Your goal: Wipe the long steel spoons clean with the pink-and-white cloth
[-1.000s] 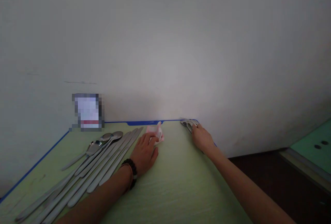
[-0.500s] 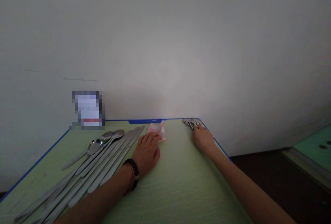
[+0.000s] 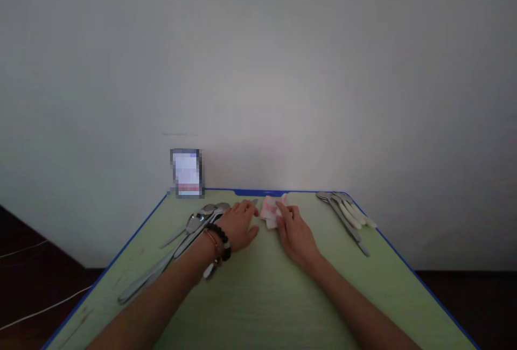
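My left hand (image 3: 239,226), with dark beads on its wrist, reaches over the table knives with its thumb apart. One knife tip (image 3: 254,201) shows past its fingers; most of the knives are hidden under the hand and forearm. Just right of it lies a crumpled pink-and-white cloth (image 3: 270,211), perhaps a paper napkin. The fingers of my right hand (image 3: 297,234) close on the cloth's right edge. Several metal spoons (image 3: 196,223) lie left of my left hand. At the far right is a group of spoons (image 3: 335,207), some with white handles (image 3: 350,215).
The light green table (image 3: 258,307) has a blue rim and stands against a grey wall (image 3: 258,70). A blurred upright device with a lit screen (image 3: 188,173) is at the back left corner. White cables (image 3: 48,307) run across the floor at left.
My right hand has left the spoons at the far right and moved left to the cloth. My left hand has moved off the cloth onto the knives. The view has turned left.
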Tool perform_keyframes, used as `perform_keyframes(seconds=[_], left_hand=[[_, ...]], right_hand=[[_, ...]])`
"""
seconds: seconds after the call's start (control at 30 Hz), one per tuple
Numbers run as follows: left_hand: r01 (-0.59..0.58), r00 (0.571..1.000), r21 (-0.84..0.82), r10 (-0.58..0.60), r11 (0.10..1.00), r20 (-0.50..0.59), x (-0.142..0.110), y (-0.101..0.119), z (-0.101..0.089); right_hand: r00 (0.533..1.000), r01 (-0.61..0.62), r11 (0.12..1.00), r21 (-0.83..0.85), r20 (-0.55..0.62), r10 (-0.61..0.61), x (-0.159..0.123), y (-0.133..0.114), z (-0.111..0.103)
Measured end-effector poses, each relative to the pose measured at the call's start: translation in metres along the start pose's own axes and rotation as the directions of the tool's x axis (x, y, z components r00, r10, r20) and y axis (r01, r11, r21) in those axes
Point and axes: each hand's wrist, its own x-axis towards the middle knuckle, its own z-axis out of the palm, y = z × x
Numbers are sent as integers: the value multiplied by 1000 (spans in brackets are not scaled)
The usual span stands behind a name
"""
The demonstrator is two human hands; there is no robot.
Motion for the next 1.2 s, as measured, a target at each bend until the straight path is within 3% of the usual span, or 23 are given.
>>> perform_keyframes(seconds=[0.13,0.23,0.3,0.57,0.9,1.2], left_hand=[[195,974,101,-205,976,102,-11,-47,-29],[338,920,170,-363,926,146,-18,-75,-36],[369,899,195,-403,909,174,-18,-82,-34],[368,882,209,-411,906,230,-8,-61,-20],[314,906,185,-352,931,234,-7,-68,-8],[288,937,14,-285,957,201,-7,-70,-19]], right_hand=[[999,21,999,-43,42,-19,14,-4,17],[1000,2,998,-63,28,0,21,-2,21],[1000,-4,998,-56,19,5,22,-2,23],[1000,6,1000,-12,2,-6,20,-1,22],[1000,14,999,33,-11,-14,20,4,23],[996,-48,969,242,-61,65,24,4,22]])
